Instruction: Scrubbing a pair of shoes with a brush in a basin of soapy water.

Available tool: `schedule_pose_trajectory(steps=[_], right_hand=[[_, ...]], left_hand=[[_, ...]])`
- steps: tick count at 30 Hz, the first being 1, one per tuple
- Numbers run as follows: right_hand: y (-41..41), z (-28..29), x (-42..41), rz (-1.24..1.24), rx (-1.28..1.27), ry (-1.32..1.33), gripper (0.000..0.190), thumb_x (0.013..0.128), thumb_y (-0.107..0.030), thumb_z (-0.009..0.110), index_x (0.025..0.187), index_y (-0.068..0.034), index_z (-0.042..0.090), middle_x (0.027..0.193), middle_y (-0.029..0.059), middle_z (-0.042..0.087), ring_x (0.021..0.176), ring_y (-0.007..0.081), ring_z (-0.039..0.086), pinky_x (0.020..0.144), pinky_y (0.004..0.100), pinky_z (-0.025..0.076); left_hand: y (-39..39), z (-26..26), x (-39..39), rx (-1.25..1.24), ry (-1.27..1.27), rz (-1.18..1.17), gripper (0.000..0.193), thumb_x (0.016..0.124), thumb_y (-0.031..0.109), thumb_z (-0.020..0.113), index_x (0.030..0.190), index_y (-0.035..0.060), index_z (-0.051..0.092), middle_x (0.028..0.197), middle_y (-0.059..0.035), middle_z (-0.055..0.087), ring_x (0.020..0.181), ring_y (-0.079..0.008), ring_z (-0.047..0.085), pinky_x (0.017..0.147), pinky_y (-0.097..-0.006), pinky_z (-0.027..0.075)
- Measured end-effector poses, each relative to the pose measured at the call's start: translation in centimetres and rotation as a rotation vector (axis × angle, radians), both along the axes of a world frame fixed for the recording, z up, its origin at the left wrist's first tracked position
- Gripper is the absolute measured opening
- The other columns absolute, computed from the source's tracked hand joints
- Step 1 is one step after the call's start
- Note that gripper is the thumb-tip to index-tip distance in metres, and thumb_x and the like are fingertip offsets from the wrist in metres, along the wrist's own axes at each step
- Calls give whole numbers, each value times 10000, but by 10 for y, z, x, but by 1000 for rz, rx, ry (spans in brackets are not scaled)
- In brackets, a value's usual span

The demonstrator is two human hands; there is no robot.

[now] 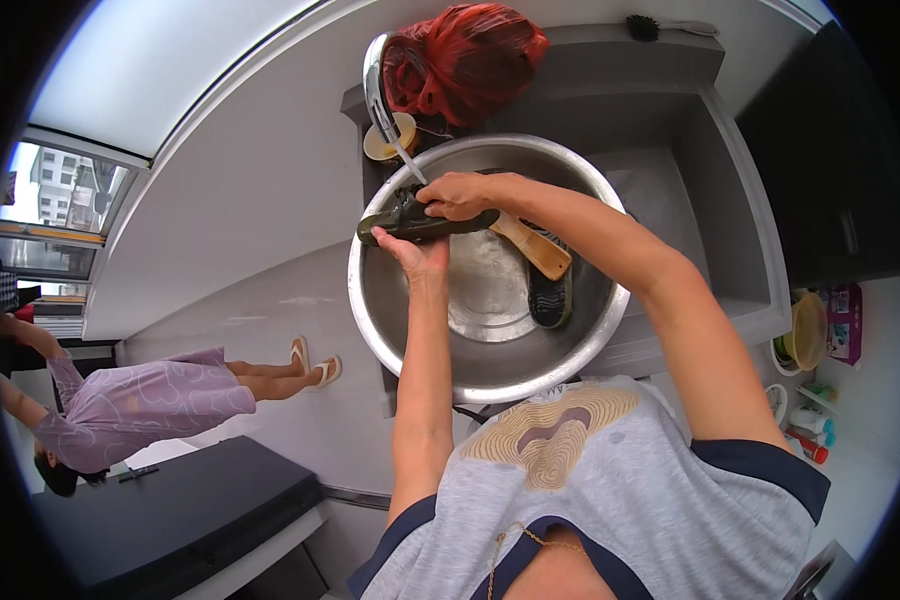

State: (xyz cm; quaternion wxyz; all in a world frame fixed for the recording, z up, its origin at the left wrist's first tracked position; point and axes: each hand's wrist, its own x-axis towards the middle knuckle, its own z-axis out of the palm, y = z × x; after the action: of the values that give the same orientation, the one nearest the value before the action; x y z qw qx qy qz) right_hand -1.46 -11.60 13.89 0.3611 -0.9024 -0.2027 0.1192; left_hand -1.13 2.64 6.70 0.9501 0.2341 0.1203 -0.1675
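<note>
My left hand supports a dark wet shoe from beneath, near its toe. My right hand grips the shoe's upper side, close to the water running from a chrome tap. Both hands are over a large stainless steel basin. Inside the basin a second dark shoe lies with its patterned sole up. A wooden-backed brush rests across that shoe; its bristles are mostly hidden.
The basin stands over a grey sink. Behind it are a red plastic bag and a yellowish cup. A black-bristled brush lies at the back ledge. Another person stands at the left beside a dark-topped cabinet.
</note>
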Motion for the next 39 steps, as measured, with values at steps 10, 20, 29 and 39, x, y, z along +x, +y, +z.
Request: schedule_pose_trajectory(steps=[10, 20, 29, 39], right_hand=[[-34, 20, 33, -18, 11, 88, 335, 671, -23, 463, 940, -92, 651, 816, 88, 649, 824, 221, 602, 696, 337, 437], [18, 12, 29, 254, -98, 286, 332, 710, -90, 465, 1013, 19, 545, 964, 192, 588, 946, 284, 558, 798, 390, 414], [57, -26, 48, -16, 376, 90, 315, 744, -174, 497, 981, 32, 528, 993, 204, 567, 942, 286, 541, 812, 385, 405], [45, -37, 22, 51, 843, 121, 470, 823, -175, 547, 1242, -19, 404, 1225, 62, 438, 1148, 177, 373, 968, 292, 283]], left_hand=[[-30, -3, 37, -29, 15, 105, 836, 718, 748, 283, 1272, 124, 338, 1282, -66, 384, 1183, -258, 372, 1005, -434, 310], [-4, 27, 21, 265, 9, -13, 815, 789, 705, 126, 1217, 80, 425, 1215, -100, 467, 1125, -283, 436, 966, -442, 346], [-14, 47, 22, 437, -53, -27, 660, 869, 580, 177, 1213, 68, 412, 1200, -112, 466, 1097, -270, 456, 935, -402, 375], [4, 25, 35, 458, -136, -9, 698, 864, 587, 283, 1272, 25, 366, 1204, -82, 444, 1093, -172, 416, 962, -274, 299]])
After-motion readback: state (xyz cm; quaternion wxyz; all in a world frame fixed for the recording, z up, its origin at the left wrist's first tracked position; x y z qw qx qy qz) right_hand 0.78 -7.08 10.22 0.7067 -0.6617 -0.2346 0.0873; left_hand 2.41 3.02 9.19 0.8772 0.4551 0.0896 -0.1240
